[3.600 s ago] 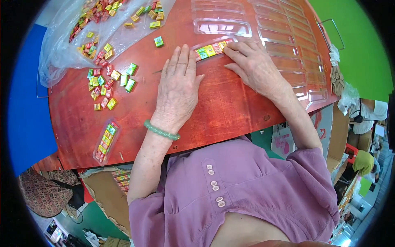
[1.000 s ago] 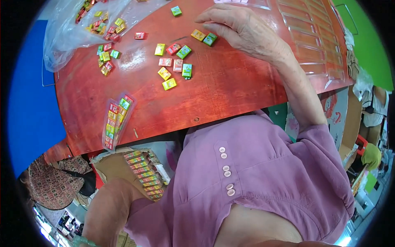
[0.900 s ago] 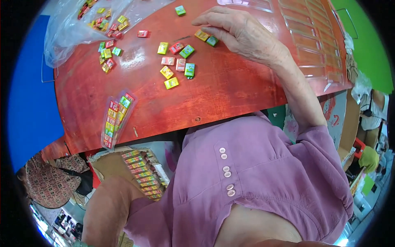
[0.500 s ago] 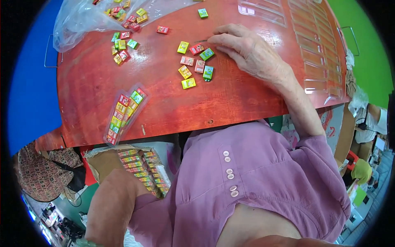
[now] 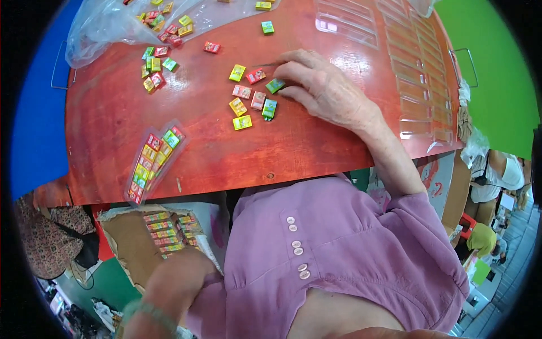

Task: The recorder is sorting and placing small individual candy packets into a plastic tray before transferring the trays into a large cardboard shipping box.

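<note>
1. Left forearm (image 5: 169,285): hand out of view, grip impossible to tell.
2. Open carton (image 5: 116,240) below the table (image 5: 316,155).
3. Two filled strips (image 5: 153,161), overlapping.
4. Right hand (image 5: 327,95): fingertips touching a green box (image 5: 274,85); cannot tell whether gripped. Loose boxes (image 5: 242,122) beside it.
5. Clear trays (image 5: 419,85), plastic bag (image 5: 101,38).

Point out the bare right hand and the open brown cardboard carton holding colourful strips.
Bare right hand (image 5: 323,90), head view: back of the hand.
Open brown cardboard carton (image 5: 125,240), head view: a bare inside surface.
</note>
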Demonstrator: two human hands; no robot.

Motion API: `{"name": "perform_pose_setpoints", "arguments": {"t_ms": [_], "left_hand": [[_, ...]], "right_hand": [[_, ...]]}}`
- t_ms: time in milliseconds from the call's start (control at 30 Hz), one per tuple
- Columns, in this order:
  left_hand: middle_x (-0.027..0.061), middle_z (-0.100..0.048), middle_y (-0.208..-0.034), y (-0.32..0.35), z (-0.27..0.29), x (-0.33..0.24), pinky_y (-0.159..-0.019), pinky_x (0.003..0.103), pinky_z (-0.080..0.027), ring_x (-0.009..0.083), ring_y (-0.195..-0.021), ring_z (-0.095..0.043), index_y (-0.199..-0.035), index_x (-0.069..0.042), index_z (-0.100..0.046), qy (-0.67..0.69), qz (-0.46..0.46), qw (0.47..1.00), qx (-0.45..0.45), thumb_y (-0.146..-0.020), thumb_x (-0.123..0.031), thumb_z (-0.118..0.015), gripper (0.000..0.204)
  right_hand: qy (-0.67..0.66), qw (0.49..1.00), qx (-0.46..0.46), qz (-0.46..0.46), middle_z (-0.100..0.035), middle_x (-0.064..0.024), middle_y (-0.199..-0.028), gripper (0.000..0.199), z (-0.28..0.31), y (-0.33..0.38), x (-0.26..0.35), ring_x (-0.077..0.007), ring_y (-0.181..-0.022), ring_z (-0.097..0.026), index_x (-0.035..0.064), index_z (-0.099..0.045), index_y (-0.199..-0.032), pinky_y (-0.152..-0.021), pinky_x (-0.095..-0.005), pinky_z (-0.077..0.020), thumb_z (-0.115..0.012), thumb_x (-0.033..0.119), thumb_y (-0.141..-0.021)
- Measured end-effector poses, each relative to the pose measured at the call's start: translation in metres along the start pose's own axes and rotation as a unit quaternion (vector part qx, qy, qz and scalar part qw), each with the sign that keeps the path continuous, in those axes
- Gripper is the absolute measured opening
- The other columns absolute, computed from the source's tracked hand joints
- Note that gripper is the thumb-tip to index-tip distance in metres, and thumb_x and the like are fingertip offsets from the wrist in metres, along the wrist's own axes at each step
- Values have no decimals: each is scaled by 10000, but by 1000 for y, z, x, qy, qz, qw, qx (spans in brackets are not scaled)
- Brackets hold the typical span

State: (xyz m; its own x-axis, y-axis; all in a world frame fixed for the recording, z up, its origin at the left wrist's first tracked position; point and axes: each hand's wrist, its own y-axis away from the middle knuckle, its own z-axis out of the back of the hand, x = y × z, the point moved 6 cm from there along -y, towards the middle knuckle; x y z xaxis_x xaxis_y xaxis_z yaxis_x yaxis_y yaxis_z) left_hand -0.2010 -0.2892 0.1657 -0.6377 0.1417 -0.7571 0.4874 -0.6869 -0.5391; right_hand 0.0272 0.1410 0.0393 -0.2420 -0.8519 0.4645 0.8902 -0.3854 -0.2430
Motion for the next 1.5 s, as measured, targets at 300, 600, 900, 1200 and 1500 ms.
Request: {"name": "perform_pose_setpoints", "arguments": {"t_ms": [300,600,900,1200,1500], "left_hand": [[178,-634,-1176,-68,-299,42,-889,441,-521,365,-1041,-618,-1230,21,-649,-209,-103,964,129,-839,-14,-752,406],[159,-621,-1095,-54,-317,73,-816,438,-523,342,-957,-598,-1201,16,-648,-240,-82,956,150,-831,-24,-755,388],[124,-594,-972,-56,-318,73,-744,426,-527,310,-865,-613,-1188,-14,-659,-236,-55,962,126,-861,-99,-770,356],[122,-570,-927,-67,-314,79,-678,422,-522,318,-831,-633,-1048,-21,-634,-271,-8,952,140,-860,-244,-805,338],[180,-577,-1034,-78,-310,91,-729,458,-540,386,-920,-642,-1137,5,-597,-262,45,953,148,-863,-257,-807,434]], "right_hand": [[-54,995,18,-85,-645,-143,-1146,453,13,26,-18,-318,-1097,-633,48,-590,-1330,-943,-399,-520,-705,54,-892],[22,990,-28,-136,-621,-138,-1077,397,17,35,-16,-319,-997,-645,37,-647,-1254,-855,-400,-521,-747,144,-885],[-30,989,-19,-146,-620,-168,-1027,315,10,31,-20,-345,-980,-646,24,-657,-1231,-845,-404,-518,-680,68,-920],[2,986,23,-168,-621,-179,-999,250,18,29,-17,-356,-922,-645,11,-671,-1167,-798,-412,-514,-677,82,-928],[2,984,-32,-174,-624,-137,-1001,346,16,33,-22,-281,-877,-655,24,-669,-1156,-759,-405,-529,-781,196,-877]]}}
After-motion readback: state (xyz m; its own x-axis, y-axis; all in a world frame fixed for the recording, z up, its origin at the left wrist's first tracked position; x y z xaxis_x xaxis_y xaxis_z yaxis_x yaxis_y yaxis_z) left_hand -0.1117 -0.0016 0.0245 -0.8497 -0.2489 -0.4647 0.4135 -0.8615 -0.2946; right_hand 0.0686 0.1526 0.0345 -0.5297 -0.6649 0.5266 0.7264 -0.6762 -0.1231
